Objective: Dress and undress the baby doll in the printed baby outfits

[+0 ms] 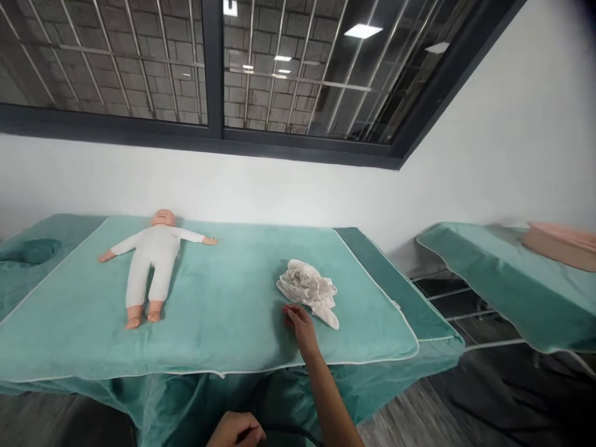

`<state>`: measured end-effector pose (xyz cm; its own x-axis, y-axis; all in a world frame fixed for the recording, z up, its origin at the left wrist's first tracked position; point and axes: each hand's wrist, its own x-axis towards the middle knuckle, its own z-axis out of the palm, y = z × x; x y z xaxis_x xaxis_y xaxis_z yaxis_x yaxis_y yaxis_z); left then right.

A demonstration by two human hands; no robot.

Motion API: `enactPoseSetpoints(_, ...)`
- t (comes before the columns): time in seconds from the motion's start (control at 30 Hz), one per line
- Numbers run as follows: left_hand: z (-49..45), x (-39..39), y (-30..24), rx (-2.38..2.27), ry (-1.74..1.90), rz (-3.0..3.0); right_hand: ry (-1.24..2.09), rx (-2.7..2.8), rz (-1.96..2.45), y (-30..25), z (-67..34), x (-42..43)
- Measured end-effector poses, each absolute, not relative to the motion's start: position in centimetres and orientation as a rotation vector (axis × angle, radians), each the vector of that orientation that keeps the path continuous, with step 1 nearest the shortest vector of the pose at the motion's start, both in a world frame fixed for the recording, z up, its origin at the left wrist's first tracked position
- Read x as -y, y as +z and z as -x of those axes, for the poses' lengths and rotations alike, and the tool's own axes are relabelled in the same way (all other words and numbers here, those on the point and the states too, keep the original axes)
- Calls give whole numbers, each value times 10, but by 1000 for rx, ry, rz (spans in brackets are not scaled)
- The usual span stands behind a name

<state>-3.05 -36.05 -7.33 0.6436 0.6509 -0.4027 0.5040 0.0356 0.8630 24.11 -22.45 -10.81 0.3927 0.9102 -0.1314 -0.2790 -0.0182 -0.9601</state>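
Observation:
My right hand is above the green mat, just in front of a crumpled white cloth garment. Its fingers are bent together, with a small reddish patch at the tips; what they hold, if anything, is too small to make out. Low in the view, at the near side of the bed, my left hand is curled closed, partly cut off by the frame's edge. A baby doll in a white bodysuit lies on its back to the left, arms spread and feet toward me.
A green padded mat covers the bed, which stands against a white wall. Above is a dark-framed window with metal bars. On the right, a second green-covered table carries a pinkish basin.

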Motion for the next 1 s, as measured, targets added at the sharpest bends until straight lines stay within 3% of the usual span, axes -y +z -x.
enactPoseSetpoints(0.13,36,350,-104,-1086,278,-1724,825,802,1379,-79,-272,245)
enactPoseSetpoints(0.33,37,350,-113,-1178,180,-1734,126,1210,1667,-46,-318,242)
enactPoseSetpoints(0.57,27,353,-111,-1227,245,-1716,-19,1492,1753,-70,-305,229)
enactPoseSetpoints(0.8,37,369,-131,-1338,387,-1560,113,1326,1592,-50,-286,225)
enactPoseSetpoints(1.0,57,319,-90,-1254,626,-1692,740,1086,1298,4,-284,190)
